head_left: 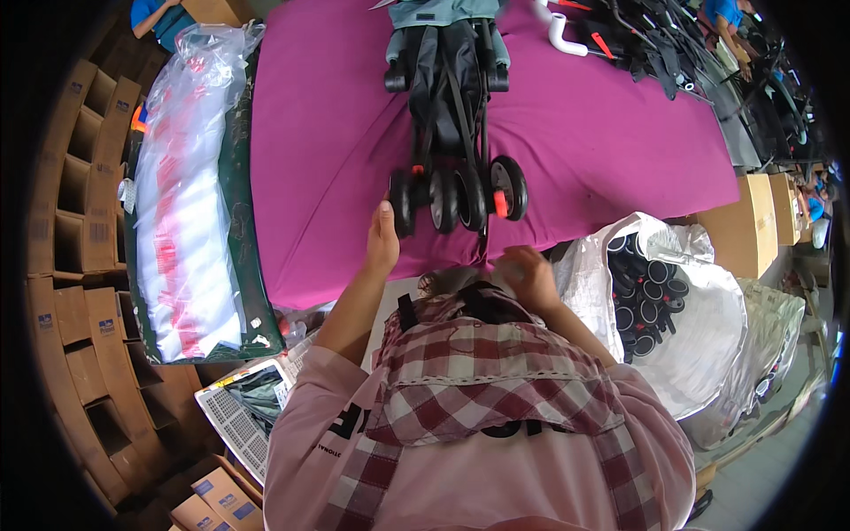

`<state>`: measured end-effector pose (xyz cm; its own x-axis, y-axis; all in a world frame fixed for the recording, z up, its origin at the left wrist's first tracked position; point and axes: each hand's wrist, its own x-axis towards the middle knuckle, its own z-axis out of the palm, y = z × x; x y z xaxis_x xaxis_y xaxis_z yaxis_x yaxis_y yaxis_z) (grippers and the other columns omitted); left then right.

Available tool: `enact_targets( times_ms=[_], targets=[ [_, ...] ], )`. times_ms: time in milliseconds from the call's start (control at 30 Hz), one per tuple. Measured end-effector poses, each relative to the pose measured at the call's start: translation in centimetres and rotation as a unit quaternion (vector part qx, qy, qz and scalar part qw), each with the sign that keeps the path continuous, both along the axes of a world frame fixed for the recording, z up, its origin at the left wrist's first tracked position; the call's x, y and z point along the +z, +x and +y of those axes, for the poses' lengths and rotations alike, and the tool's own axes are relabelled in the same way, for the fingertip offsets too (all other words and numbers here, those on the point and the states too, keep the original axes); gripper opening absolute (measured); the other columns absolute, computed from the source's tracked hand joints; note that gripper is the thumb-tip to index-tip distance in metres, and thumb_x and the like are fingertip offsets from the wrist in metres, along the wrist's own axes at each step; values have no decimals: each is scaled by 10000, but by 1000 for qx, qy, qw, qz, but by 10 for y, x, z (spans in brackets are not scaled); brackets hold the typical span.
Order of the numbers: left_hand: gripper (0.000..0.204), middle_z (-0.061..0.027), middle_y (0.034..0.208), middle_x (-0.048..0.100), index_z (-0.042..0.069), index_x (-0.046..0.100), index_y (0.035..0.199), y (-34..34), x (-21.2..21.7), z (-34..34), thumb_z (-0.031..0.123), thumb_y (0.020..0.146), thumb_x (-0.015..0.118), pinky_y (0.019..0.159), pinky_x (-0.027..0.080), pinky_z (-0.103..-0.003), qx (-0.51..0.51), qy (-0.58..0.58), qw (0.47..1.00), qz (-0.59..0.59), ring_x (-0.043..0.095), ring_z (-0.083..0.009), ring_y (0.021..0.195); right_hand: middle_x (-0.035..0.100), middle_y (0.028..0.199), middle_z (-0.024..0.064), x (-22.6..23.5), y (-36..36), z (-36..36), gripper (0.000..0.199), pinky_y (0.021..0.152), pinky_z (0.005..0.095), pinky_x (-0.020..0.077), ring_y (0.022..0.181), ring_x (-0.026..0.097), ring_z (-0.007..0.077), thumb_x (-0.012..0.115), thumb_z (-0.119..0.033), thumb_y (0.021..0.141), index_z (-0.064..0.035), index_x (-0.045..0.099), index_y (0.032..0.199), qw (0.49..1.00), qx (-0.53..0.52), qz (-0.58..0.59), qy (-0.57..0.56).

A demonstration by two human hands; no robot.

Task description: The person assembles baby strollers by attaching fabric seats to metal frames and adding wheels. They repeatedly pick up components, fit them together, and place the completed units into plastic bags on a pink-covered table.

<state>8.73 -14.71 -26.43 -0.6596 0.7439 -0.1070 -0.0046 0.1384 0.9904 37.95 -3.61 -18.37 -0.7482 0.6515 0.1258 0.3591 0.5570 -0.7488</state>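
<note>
A folded stroller (447, 88) with black fabric and a grey-green top lies on the purple-covered table, its black wheels (444, 202) toward me. Orange-red parts show beside the wheels. At the left outer wheel is my left hand (382, 241), its thumb up along the tire and its other fingers mostly hidden; it appears to grip that wheel. My right hand (529, 279) hovers at the table's near edge, to the right of the wheels and apart from them. Its fingers look bent but are smeared by motion, so what they hold, if anything, is unclear.
Right of me stands a white sack (699, 354) of black wheels. Black frame parts and a white tube (562, 37) lie at the table's far right. Plastic-wrapped sheets (190, 203) rest on a green surface at left, beside stacked cardboard boxes (80, 221). Other people work farther off.
</note>
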Motion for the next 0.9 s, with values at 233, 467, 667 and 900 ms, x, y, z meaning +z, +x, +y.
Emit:
enact_targets(
  times_ms=[233, 467, 667, 900],
  targets=[
    [662, -209, 1285, 566, 4, 365, 1444, 23, 1, 28, 209, 892, 667, 1004, 427, -401, 58, -101, 993, 21, 558, -318, 1190, 644, 1167, 217, -60, 21, 86, 571, 949, 391, 481, 1115, 616, 271, 761, -317, 840, 43, 577, 1243, 947, -251, 16, -201],
    [717, -231, 1316, 545, -2, 357, 1444, 14, 4, 20, 210, 850, 699, 1010, 429, -415, 69, -161, 970, 167, 557, -350, 1199, 696, 1080, 157, -75, -23, 70, 577, 808, 353, 514, 985, 661, 211, 740, -408, 852, -3, 579, 1229, 939, -32, -144, -311],
    [718, -212, 1322, 542, 1, 350, 1447, 11, 6, -14, 225, 869, 711, 990, 448, -398, 25, -135, 990, 9, 546, -290, 1218, 708, 1029, 165, -76, -26, 52, 484, 861, 376, 504, 1002, 672, 254, 666, -398, 904, 16, 638, 1153, 869, 131, -178, -442],
    [672, -231, 1354, 506, 9, 390, 1436, -45, 9, -45, 235, 895, 718, 1057, 408, -418, 143, -127, 982, 3, 502, -319, 1268, 688, 963, 162, -97, -109, 28, 273, 805, 361, 510, 915, 671, 257, 574, -242, 937, -12, 684, 1033, 929, 320, -86, -163]
  ],
)
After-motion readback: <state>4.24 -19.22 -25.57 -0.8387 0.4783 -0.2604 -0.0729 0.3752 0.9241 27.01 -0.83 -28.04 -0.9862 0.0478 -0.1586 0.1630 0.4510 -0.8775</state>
